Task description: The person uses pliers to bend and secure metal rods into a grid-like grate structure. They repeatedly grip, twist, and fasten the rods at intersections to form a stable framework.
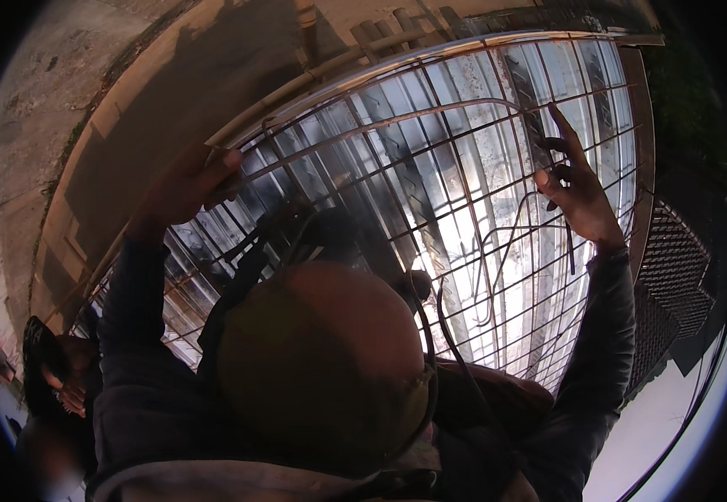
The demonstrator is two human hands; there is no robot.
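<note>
A long bent steel rod [363, 130] lies across a grid of rusty reinforcing bars [464, 201] over shiny ribbed metal sheeting [480, 75]. At the grid's left edge my left hand [204, 180] has its fingers curled around the rod's near end; the grip is partly in shadow. My right hand [581, 188] is over the right part of the grid, near the rod's far bend. Its index finger stretches forward, the thumb stands apart, and I see nothing held in it. Thinner bent rods [501, 251] lie below this hand.
A large rounded olive and reddish shape [321, 360] fills the lower middle and hides part of the grid. Another person [66, 376] shows at the lower left. A wooden pole [296, 84] runs along the sheet's far left edge. Dark tiled roofing [673, 268] is at right.
</note>
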